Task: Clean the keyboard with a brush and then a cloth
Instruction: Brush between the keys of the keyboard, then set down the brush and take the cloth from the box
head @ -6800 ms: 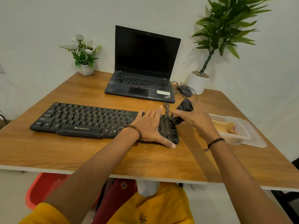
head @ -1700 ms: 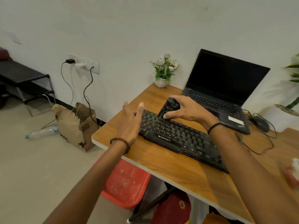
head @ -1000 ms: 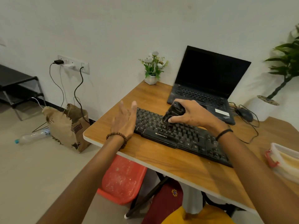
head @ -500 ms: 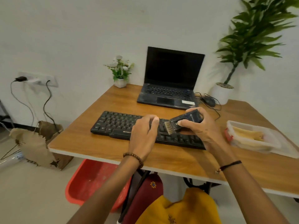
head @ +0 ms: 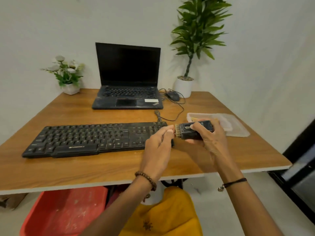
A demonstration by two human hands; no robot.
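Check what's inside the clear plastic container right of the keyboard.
A yellowish cloth lies inside the container; only its far edge shows. The right hand holding the brush covers much of it, so I cannot tell whether anything else is in there.

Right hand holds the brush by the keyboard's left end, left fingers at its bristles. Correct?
No. The head view shows the right hand holding the brush by the right end of the keyboard, not the left. The left hand is at its bristles.

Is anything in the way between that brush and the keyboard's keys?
Only the person's own left hand: its fingertips are at the bristles of the brush, which the right hand holds by the keyboard's right end. Nothing lies on the keys.
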